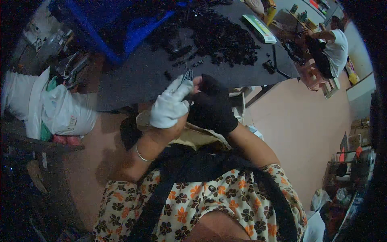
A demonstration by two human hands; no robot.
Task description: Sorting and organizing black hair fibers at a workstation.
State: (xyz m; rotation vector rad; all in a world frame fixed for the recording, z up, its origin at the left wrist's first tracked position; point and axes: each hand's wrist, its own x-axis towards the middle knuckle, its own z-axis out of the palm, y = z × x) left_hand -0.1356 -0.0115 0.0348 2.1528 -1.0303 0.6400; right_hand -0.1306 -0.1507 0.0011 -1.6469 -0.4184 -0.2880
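My left hand [170, 105], in a white glove, is closed on a small dark piece with pale curved lines [188, 75], which sticks up past the fingers. Its kind is too small and dim to make out. My right hand [213, 103] wears a black glove with bare fingertips. Its fingers are bent in against the left hand, at the side of the piece; whatever they pinch is hidden. Both hands are held over the near edge of a dark grey table [133, 82]. Beyond them a heap of small black parts [221, 36] is spread on the tabletop.
A blue bin [117, 52] stands at the table's far left. At the far right lies a green and white box [259, 29]. White sacks [66, 109] are stacked on the left. Below my hands is a brown paper-like sack [197, 137]. Another person [335, 48] sits at the far right.
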